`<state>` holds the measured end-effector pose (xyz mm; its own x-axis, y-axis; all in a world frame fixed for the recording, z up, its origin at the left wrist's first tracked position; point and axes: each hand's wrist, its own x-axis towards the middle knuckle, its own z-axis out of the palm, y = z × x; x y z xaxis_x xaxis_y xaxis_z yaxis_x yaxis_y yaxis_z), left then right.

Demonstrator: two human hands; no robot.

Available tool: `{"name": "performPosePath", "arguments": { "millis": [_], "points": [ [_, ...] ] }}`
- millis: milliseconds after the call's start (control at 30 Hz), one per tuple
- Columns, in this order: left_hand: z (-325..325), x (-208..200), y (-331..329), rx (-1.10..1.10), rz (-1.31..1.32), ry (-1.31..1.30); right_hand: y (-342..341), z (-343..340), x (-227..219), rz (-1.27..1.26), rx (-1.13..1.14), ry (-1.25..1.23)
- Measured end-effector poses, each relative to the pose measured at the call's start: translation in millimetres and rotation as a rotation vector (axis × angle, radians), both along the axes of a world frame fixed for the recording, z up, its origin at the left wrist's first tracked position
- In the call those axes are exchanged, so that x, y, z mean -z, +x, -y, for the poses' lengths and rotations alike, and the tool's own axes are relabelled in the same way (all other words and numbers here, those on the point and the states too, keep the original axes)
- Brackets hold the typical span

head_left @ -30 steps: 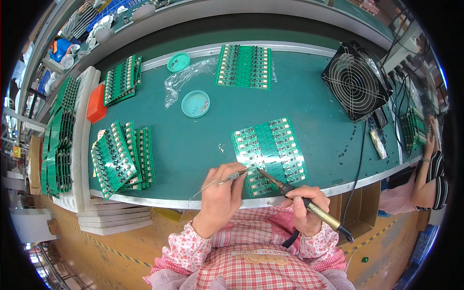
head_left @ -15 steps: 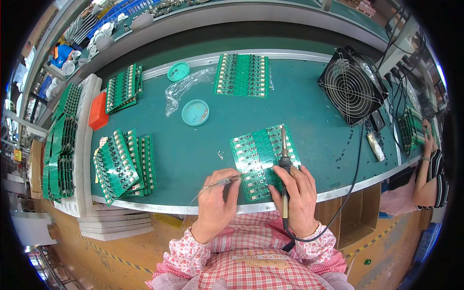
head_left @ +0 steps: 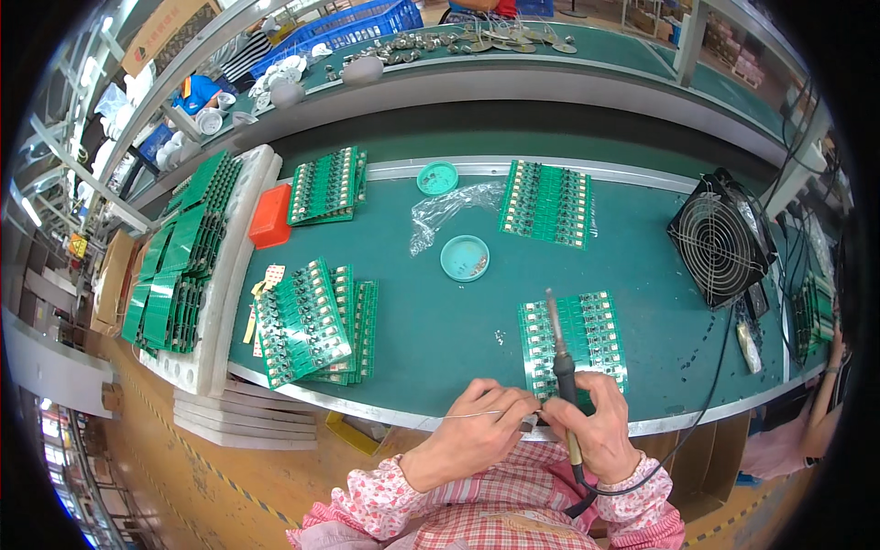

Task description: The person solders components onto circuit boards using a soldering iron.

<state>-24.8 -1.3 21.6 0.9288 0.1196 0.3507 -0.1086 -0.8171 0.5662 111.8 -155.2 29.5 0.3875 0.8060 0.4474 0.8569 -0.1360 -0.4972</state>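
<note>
My right hand (head_left: 594, 423) is wrapped round a soldering iron (head_left: 566, 374), its metal tip pointing away over a green circuit board panel (head_left: 596, 323). Closed fingers of my left hand (head_left: 484, 423) hold a thin solder wire (head_left: 469, 415), which trails off to the left. Both hands meet at the table's front edge, just nearer than the panel. Between their fingertips a small pale piece shows, partly hidden; I cannot make out what it is.
Stacked circuit boards (head_left: 307, 321) lie at left, near a red box (head_left: 270, 218) and a foam tray (head_left: 240, 275) of boards. Small green dishes (head_left: 466, 258) and another panel (head_left: 547, 203) sit farther back. A black fan (head_left: 722, 240) stands right; the iron's cord (head_left: 701, 417) curves below it.
The view has shifted, so the table appears lower and farther right. My hands have come together and drawn back from the panel to the table's front edge.
</note>
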Motion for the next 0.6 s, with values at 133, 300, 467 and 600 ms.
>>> {"name": "performPosePath", "arguments": {
  "millis": [133,300,467,600],
  "points": [
    [-8.5,-4.3,-10.8,0.059,-0.043,0.072,11.4,4.3,-6.7,-0.034,-0.185,-0.108],
    [-16.5,-10.1,-17.1,0.097,-0.073,0.109,13.6,-1.2,-5.9,-0.083,-0.277,-0.051],
    [-19.9,3.8,-7.3,-0.07,0.017,-0.052,17.7,4.0,13.7,-0.056,-0.014,0.071],
    [-34.2,10.1,9.7,-0.493,0.065,-0.213,16.0,3.8,15.2,0.031,0.296,-0.097]
  ]
}}
